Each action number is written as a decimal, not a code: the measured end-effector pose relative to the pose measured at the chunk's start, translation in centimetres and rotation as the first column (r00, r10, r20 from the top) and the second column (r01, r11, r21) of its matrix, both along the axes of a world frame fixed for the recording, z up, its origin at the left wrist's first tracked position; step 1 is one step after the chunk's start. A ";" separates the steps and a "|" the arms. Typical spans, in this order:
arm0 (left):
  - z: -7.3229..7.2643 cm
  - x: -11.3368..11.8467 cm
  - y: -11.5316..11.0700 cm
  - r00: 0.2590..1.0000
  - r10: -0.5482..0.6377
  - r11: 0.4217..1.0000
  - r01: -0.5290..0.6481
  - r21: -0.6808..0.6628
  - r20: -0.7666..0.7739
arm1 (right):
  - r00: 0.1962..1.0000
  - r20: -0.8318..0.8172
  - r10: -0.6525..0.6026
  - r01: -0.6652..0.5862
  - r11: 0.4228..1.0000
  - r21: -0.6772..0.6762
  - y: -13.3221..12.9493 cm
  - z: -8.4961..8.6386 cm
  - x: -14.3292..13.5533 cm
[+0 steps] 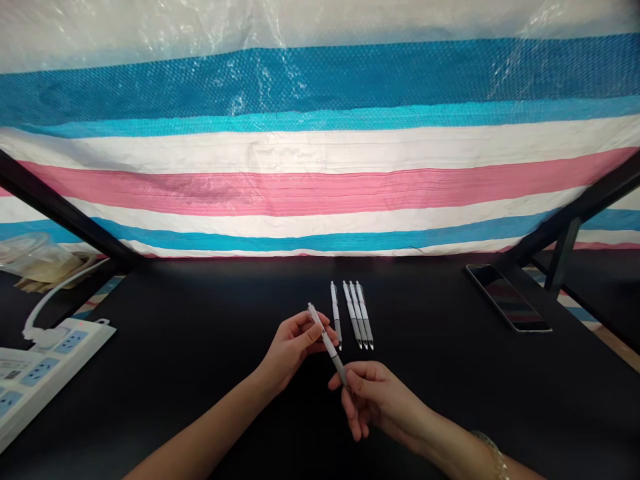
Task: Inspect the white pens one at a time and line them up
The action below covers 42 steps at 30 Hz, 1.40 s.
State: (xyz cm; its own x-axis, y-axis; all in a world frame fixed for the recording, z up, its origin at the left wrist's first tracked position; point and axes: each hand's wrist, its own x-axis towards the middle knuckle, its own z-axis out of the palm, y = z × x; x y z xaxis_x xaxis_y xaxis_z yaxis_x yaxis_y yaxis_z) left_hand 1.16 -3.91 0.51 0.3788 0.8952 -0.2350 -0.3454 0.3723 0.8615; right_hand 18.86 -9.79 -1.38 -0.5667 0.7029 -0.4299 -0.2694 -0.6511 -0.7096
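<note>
A white pen (pixel 329 344) with a grey grip is held at a slant between my two hands. My left hand (pixel 295 343) pinches its upper barrel between thumb and fingers. At the lower end, my right hand (pixel 375 393) grips the grey part near the tip, and its fingers cover the point. Just beyond, a similar white pen (pixel 335 307) lies on the black table, close to my left fingertips. To its right, several more such pens (pixel 355 313) lie side by side with their tips toward me.
A black phone (pixel 507 298) lies at the right of the table (pixel 225 287). On the left is a white power strip (pixel 55 373) with a plugged-in cable (pixel 55 287). Black frame bars (pixel 65 207) slant at both sides, and a striped plastic sheet (pixel 320 193) hangs behind.
</note>
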 end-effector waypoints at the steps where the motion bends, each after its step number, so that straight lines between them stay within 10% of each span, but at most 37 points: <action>1: 0.0 0.0 0.0 1.000 0.001 1.000 -0.001 -0.003 0.003 | 1.000 -0.011 -0.006 0.006 1.000 -0.006 0.0 0.1 0.0; 42: 0.4 0.4 0.4 0.991 0.024 0.991 -0.006 0.135 -0.135 | 0.980 -0.198 -0.020 -0.009 0.989 -0.145 0.9 0.9 0.8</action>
